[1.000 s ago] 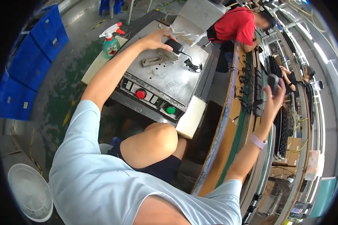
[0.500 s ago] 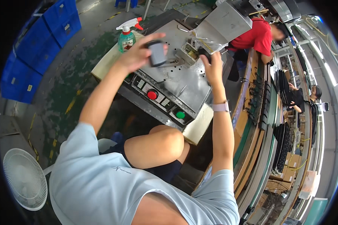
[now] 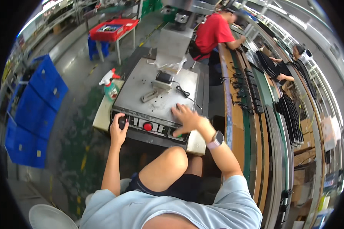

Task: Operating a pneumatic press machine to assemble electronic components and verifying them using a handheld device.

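Hands rest on the front panel (image 3: pixel 151 126) of a metal press machine: the left hand (image 3: pixel 118 131) curls over a black button (image 3: pixel 122 123), the right hand (image 3: pixel 187 120) lies flat with fingers spread over a green button (image 3: pixel 178 134). Between them sits a red button (image 3: pixel 147 126). Beyond, on the surface (image 3: pixel 141 87), a small black part (image 3: pixel 164 77) sits in a fixture. A spray bottle (image 3: pixel 110 86) stands beyond the left hand.

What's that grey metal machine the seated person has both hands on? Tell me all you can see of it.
The machine is a boxy bench unit with a flat, bare metal top plate dotted with small holes. A small metal fixture sits on the plate with a black block and black cable beside it. Its slanted front panel carries a red round button. The left hand presses the panel's left end; the right hand rests on the right front edge.
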